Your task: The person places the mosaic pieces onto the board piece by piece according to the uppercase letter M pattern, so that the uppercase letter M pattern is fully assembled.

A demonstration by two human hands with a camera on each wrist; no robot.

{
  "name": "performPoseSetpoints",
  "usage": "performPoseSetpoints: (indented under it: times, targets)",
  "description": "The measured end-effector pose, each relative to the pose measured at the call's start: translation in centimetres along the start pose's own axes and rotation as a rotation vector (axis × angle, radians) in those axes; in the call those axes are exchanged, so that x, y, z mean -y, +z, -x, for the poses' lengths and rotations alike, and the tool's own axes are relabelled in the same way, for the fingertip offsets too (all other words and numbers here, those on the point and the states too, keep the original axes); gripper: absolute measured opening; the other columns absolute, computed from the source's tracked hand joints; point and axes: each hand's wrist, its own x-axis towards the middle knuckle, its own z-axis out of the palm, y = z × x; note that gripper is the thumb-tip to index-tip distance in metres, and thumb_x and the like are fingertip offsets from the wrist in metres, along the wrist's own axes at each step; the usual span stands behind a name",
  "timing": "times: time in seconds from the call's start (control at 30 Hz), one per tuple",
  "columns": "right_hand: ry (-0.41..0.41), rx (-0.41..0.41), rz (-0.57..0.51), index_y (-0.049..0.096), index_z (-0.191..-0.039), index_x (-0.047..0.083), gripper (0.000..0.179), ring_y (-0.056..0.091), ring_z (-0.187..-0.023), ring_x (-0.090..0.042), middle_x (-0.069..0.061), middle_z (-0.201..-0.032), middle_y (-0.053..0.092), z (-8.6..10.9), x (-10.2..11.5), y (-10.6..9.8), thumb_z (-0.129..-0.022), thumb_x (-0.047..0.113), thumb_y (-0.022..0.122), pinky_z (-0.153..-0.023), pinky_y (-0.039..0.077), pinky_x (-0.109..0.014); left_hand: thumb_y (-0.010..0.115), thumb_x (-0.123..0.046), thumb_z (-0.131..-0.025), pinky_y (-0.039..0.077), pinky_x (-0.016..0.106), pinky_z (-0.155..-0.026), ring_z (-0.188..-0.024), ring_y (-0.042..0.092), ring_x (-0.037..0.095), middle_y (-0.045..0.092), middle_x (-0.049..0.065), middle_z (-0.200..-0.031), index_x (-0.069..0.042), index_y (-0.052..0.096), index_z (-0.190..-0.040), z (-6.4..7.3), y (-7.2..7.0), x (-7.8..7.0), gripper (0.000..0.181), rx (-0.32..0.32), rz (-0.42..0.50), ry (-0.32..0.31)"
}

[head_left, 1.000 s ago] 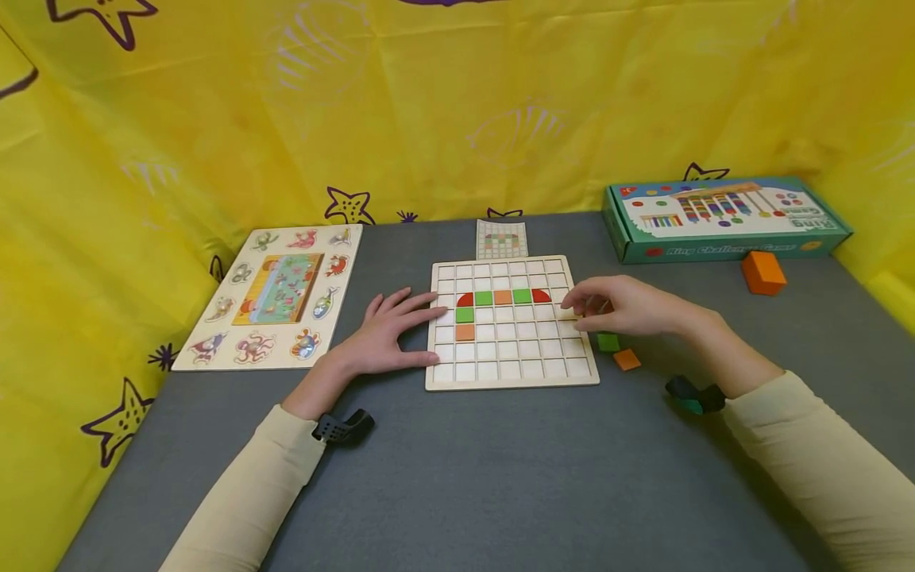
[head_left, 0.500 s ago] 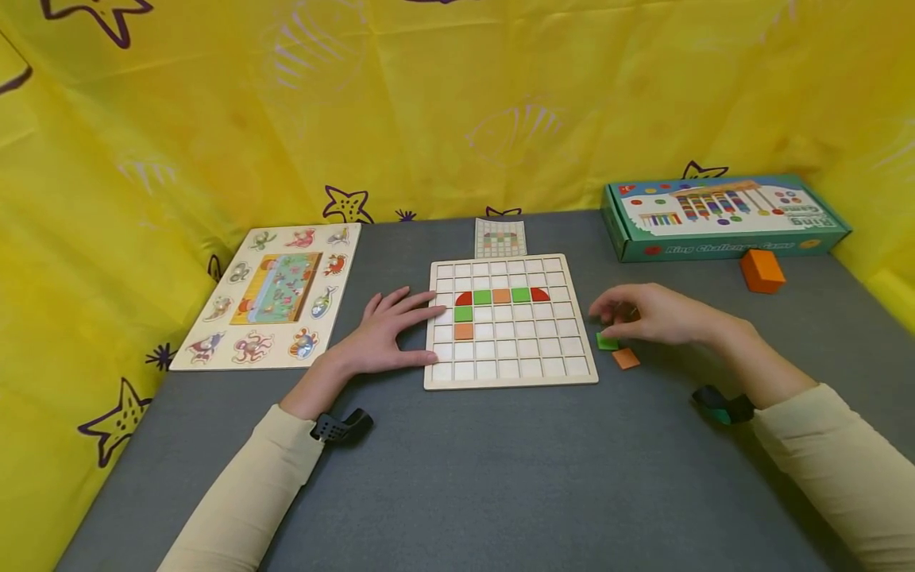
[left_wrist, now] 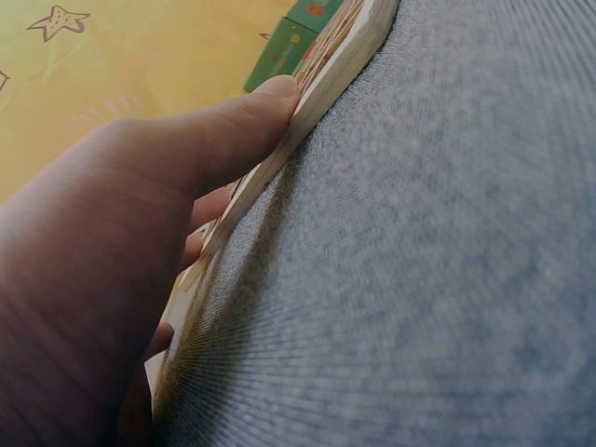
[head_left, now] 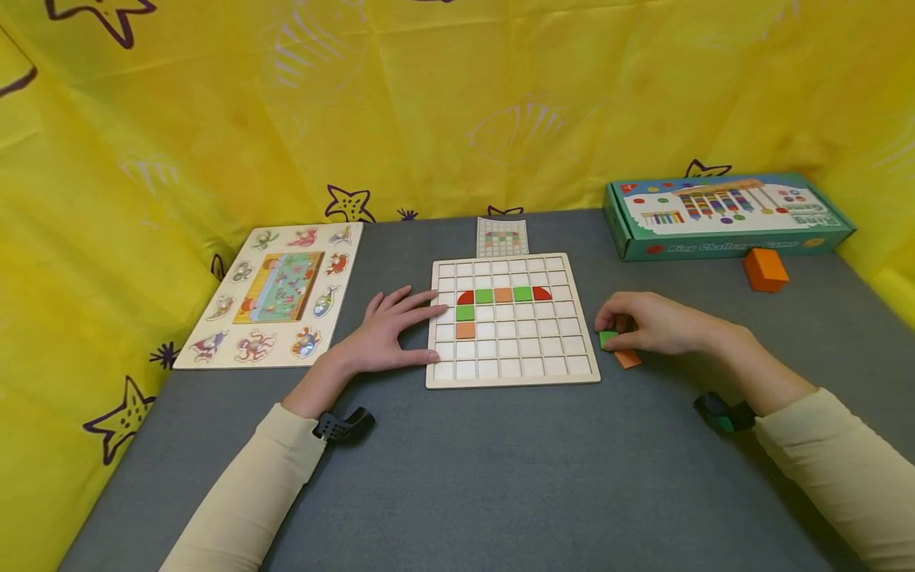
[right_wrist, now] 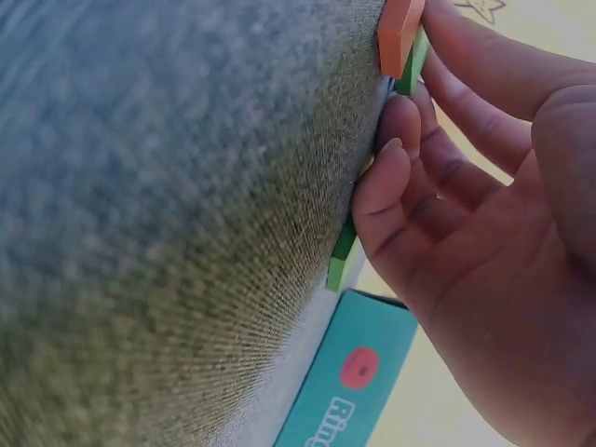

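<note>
A wooden grid board (head_left: 507, 349) lies flat, with red quarter-round, green and orange tiles in one row and two square tiles, green and orange, below its left end. My left hand (head_left: 382, 338) rests on the board's left edge, fingers spread; in the left wrist view the thumb (left_wrist: 237, 130) touches the rim. Right of the board, my right hand (head_left: 654, 322) pinches a green square tile (head_left: 608, 339) between thumb and fingers, low at the table. An orange square tile (head_left: 628, 359) lies beside it, under the thumb. Another green tile (right_wrist: 343, 256) shows below the curled fingers in the right wrist view.
A small pattern card (head_left: 502, 237) lies behind the board. To the left is a wooden sea-animal puzzle (head_left: 332, 318). A green game box (head_left: 729, 248) stands at the back right, an orange block (head_left: 765, 271) before it. A yellow cloth (head_left: 443, 103) hangs behind.
My right hand has moved right, away from the board's edge, and come down onto the green tile, its fingers closing round it. My left hand stays in place.
</note>
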Motion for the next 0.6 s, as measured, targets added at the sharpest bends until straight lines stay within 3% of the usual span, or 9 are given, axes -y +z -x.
performPoseSetpoints:
  times: [0.6]
  targets:
    - [0.035,-0.003,0.0,0.071,-0.099,0.014,0.008,0.055,-0.081,-0.015,0.008,-0.089,0.063,-0.27,0.24,-0.29,-0.093,0.012,0.074,-0.075,0.047,-0.032,0.072,-0.054,-0.088,-0.002,0.066,-0.113,-0.151,0.011,0.039,0.029,-0.001,-0.164,-0.025,0.044,-0.155,-0.01,0.03,-0.06,0.079,0.002,0.001,-0.001]
